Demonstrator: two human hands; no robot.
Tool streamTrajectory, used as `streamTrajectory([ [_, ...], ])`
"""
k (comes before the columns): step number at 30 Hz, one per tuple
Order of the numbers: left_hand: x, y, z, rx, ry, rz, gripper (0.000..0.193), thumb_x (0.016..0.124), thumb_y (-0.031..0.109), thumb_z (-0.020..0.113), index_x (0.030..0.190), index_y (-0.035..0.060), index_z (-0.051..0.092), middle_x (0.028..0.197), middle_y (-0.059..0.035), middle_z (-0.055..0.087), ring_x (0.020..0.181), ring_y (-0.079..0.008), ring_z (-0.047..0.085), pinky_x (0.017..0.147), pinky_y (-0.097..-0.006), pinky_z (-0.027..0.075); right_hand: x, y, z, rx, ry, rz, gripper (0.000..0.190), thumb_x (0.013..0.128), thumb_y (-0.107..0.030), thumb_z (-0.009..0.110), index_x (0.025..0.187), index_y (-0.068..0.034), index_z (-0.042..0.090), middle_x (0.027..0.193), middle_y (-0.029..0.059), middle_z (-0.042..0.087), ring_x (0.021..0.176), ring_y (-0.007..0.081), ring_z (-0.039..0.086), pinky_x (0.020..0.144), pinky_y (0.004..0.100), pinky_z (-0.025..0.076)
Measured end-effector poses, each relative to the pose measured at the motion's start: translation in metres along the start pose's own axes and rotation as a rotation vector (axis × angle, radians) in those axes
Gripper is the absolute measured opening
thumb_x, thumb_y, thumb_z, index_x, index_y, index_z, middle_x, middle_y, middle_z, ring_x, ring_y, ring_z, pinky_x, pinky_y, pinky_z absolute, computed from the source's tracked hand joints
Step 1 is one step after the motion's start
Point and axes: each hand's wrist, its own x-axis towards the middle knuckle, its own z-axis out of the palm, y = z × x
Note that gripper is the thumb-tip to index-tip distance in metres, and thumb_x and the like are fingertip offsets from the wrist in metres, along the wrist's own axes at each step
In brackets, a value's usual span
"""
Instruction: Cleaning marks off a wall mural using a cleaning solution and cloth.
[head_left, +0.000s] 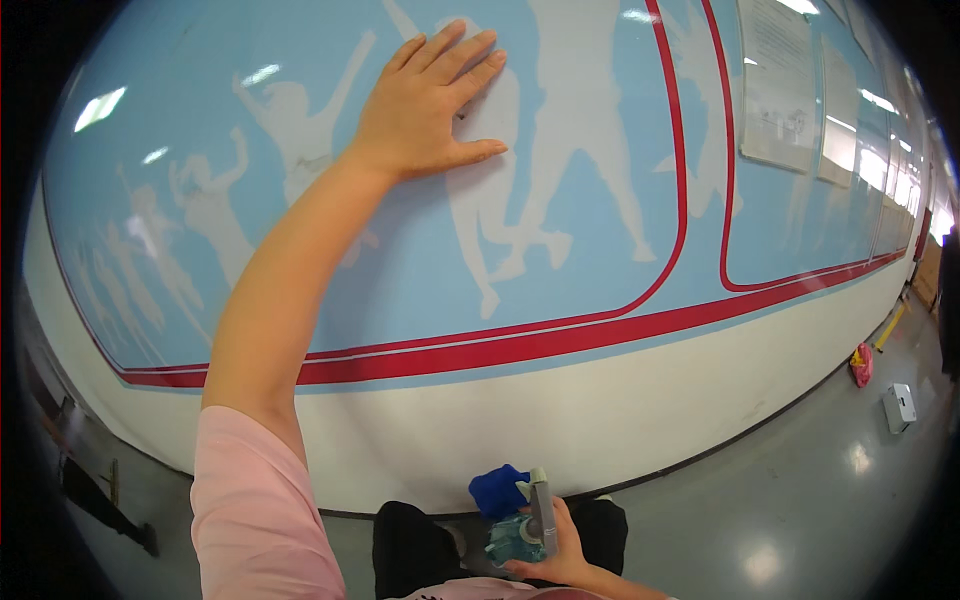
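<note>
My left hand (424, 105) lies with spread fingers on a glossy light-blue wall panel (405, 277) printed with pale human silhouettes and red lines. A small dark mark shows on the panel between its thumb and index finger. Low in front of my body, my right hand (562, 547) is closed around a translucent teal spray bottle (510, 540) with a grey and whitish trigger head (541, 510). A blue cloth (495, 489) is beside the bottle; whether my right hand also holds it, I cannot tell.
White wall (420, 435) runs below the panel down to a grey floor (697, 540). Framed sheets (776, 90) hang at the upper right. On the right floor are a white box (898, 409) and a pink and yellow bag (862, 366). A person's dark-clothed leg (94, 491) shows at the far left.
</note>
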Motion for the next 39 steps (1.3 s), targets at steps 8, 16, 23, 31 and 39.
streamTrajectory([
  [8, 0.002, -0.004, 0.003, -0.080, 0.048, 0.138, 0.061, 0.061, 0.037, 0.072, 0.114, 0.0101, 0.059, 0.131, 0.0016, 0.045, 0.128, -0.0238, 0.033, 0.104, -0.0489, 0.024, 0.018, 0.003, -0.002, 0.019, 0.000, 0.039, 0.077, 0.050, -0.036, 0.084, 0.109, -0.003, 0.048, 0.118, 0.0206, 0.040, 0.108, 0.0349, 0.047, 0.092, 0.0412, 0.039],
  [16, -0.001, 0.001, 0.002, -0.071, 0.078, 0.154, 0.055, 0.062, 0.035, 0.071, 0.105, 0.0026, 0.062, 0.116, 0.0011, 0.050, 0.126, -0.0201, 0.036, 0.106, -0.0466, 0.024, 0.009, -0.009, -0.002, -0.045, -0.031, -0.024, 0.077, 0.051, -0.034, 0.084, 0.111, -0.004, 0.047, 0.119, 0.0200, 0.040, 0.109, 0.0351, 0.046, 0.092, 0.0412, 0.039],
  [23, -0.018, 0.002, -0.012, -0.053, -0.007, 0.148, 0.050, 0.062, 0.032, 0.069, 0.102, 0.0023, 0.062, 0.112, 0.0001, 0.050, 0.124, -0.0178, 0.037, 0.106, -0.0442, 0.025, -0.009, -0.017, -0.005, -0.055, -0.032, -0.049, 0.077, 0.051, -0.034, 0.084, 0.112, -0.004, 0.047, 0.120, 0.0196, 0.040, 0.111, 0.0354, 0.045, 0.092, 0.0431, 0.039],
  [31, -0.035, 0.002, -0.018, 0.021, -0.045, 0.107, 0.045, 0.066, 0.030, 0.067, 0.106, 0.0105, 0.062, 0.114, -0.0006, 0.050, 0.123, -0.0193, 0.038, 0.105, -0.0450, 0.025, -0.016, -0.022, -0.004, 0.043, -0.136, -0.076, 0.076, 0.053, -0.034, 0.083, 0.114, -0.006, 0.048, 0.123, 0.0204, 0.038, 0.116, 0.0363, 0.040, 0.097, 0.0444, 0.035],
  [39, 0.004, 0.003, 0.006, -0.010, 0.112, 0.102, 0.043, 0.072, 0.031, 0.064, 0.113, 0.0155, 0.059, 0.117, -0.0018, 0.050, 0.122, -0.0206, 0.039, 0.104, -0.0428, 0.027, 0.000, -0.012, 0.000, 0.089, -0.157, -0.098, 0.075, 0.051, -0.034, 0.084, 0.110, -0.003, 0.049, 0.121, 0.0219, 0.038, 0.114, 0.0364, 0.040, 0.094, 0.0441, 0.036],
])
